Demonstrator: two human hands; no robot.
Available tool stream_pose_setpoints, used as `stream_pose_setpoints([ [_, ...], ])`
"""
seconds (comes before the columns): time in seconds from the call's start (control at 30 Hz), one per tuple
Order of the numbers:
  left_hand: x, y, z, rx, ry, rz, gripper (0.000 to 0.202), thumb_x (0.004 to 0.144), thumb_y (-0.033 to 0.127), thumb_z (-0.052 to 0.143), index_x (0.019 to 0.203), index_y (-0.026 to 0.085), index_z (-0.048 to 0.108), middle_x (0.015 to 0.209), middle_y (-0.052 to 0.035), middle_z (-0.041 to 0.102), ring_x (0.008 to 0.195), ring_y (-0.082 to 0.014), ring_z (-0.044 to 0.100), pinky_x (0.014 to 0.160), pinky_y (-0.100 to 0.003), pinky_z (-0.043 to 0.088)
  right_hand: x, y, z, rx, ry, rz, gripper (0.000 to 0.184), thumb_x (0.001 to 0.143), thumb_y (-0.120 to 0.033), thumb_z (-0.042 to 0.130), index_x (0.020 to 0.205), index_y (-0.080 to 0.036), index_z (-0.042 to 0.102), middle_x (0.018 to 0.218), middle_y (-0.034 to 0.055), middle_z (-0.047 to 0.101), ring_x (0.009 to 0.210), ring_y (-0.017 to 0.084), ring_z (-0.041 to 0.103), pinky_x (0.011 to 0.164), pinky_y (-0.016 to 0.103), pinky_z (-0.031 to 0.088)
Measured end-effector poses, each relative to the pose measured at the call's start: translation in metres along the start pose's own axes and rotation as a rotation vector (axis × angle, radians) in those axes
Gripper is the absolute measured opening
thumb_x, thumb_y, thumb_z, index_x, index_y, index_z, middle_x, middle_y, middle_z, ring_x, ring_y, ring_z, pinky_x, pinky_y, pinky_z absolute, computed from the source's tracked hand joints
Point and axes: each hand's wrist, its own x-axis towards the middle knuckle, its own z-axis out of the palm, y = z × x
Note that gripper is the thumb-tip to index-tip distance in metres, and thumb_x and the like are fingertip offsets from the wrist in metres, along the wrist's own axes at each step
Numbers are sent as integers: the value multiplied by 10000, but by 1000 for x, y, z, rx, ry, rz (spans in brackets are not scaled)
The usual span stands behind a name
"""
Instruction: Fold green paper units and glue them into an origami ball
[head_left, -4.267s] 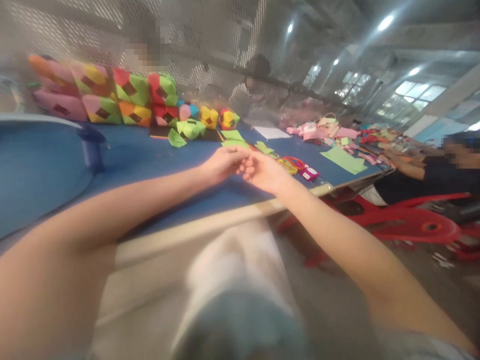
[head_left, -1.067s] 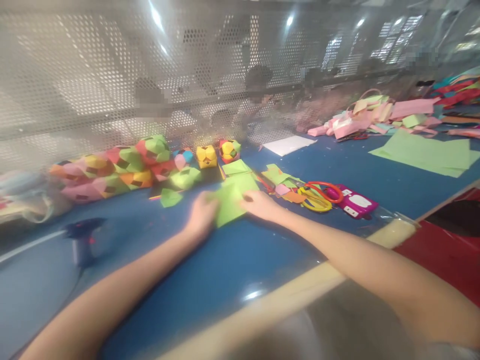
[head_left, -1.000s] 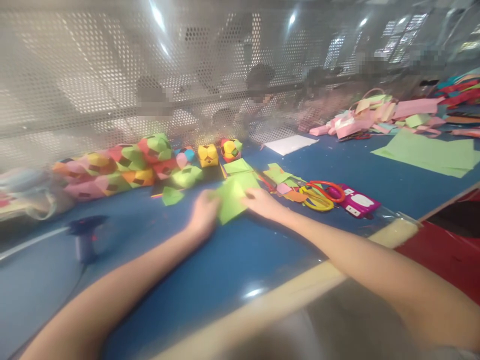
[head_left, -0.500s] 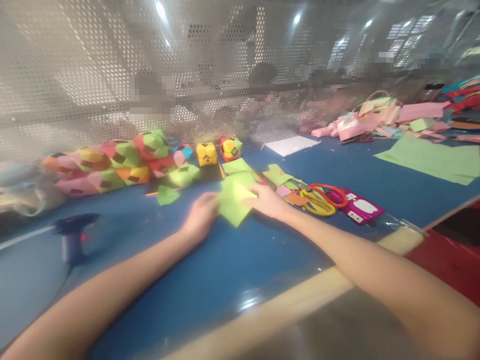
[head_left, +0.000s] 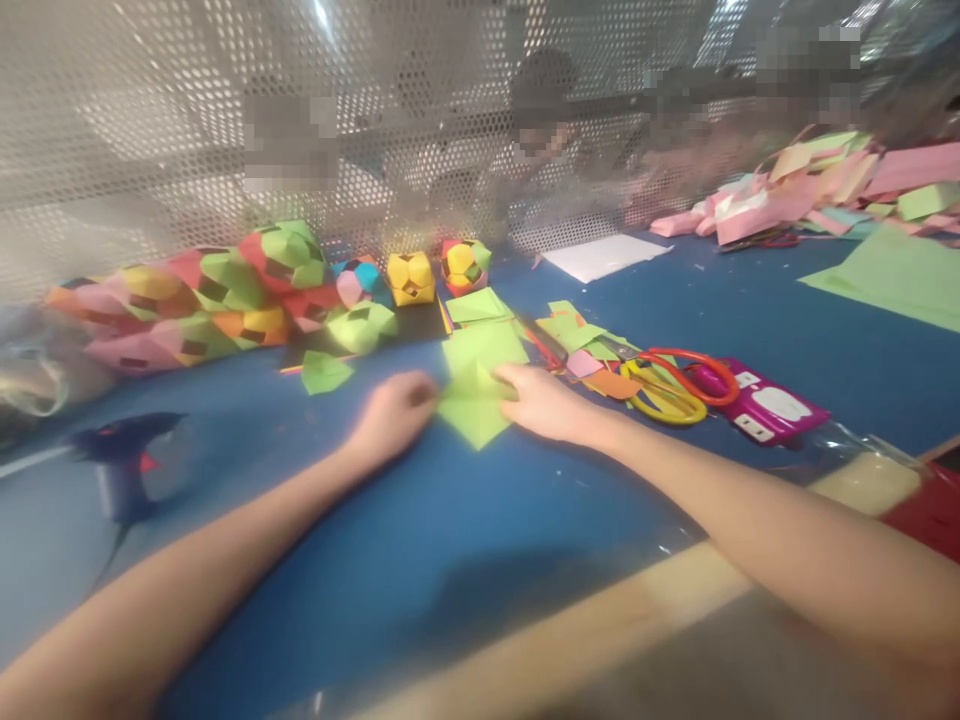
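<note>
A light green sheet of paper, turned with one corner towards me, lies between my two hands over the blue table. My left hand has its fingers closed at the sheet's left corner. On the right corner, my right hand pinches the paper between thumb and fingers. Just behind it are more green sheets. A small folded green piece rests to the left, near a green folded paper ball.
Colourful paper balls are heaped at the back left. A glue gun stands at left. Yellow-handled scissors, orange-handled scissors and a purple packet lie right. A perforated metal screen rises behind, with people beyond it.
The view has shifted, so the scissors and packet sit farther right. The green sheet looks flatter between my hands, its raised, bright part now lying down. Both hands stay at its sides.
</note>
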Motion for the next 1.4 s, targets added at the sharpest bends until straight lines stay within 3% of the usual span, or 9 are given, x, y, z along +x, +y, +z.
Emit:
stream_pose_setpoints([
  [0.1,0,-1,0,-29,-18,4,85,699,174,557,763,194,608,701,5,591,637,-138,495,630,-246,376,1,1,3,-1,16,-68,326,680,-38,470,973,-159,546,939,70,612,824,178,540,691,264,382],
  [0.33,6,-4,-7,-78,-118,-4,98,693,184,569,742,197,653,671,6,608,627,-143,505,645,-247,416,1,8,5,-138,15,-332,322,645,44,458,815,-175,623,878,45,661,850,182,563,763,309,383],
  [0.5,10,-6,-11,-55,-160,52,97,707,189,563,729,201,657,653,11,594,623,-138,507,646,-238,426,-3,5,6,-276,112,-415,249,804,-148,558,1043,-176,620,918,66,672,849,201,568,786,336,360],
  [0.63,12,-5,-13,-35,-199,72,107,711,186,549,721,198,655,647,13,587,610,-131,503,634,-232,425,-4,3,8,-445,117,-556,189,855,-129,502,909,-171,679,792,60,646,778,192,536,741,329,325],
  [0.8,14,-8,-15,6,-233,99,109,732,195,533,733,196,641,642,20,576,598,-121,497,630,-227,418,-7,0,3,-581,61,-676,226,858,-82,471,820,-144,685,869,98,629,818,199,490,721,329,317],
  [0.93,15,-10,-14,20,-235,103,108,733,193,534,741,192,641,642,22,576,614,-121,507,641,-225,419,-7,-2,-3,-644,-22,-683,243,853,-63,458,812,-149,681,777,74,631,766,189,495,764,341,322],
  [1.2,16,-9,-14,55,-280,103,123,756,235,522,779,175,627,697,19,597,652,-116,527,693,-242,447,-6,1,-7,-690,-21,-648,230,844,-58,482,785,-149,685,785,61,661,746,171,520,786,334,314],
  [1.4,17,-8,-16,9,-273,79,125,748,248,529,781,167,619,727,14,612,667,-112,536,703,-248,457,-6,1,-7,-530,50,-591,244,861,-88,446,758,-148,659,755,57,633,727,162,513,719,305,319],
])
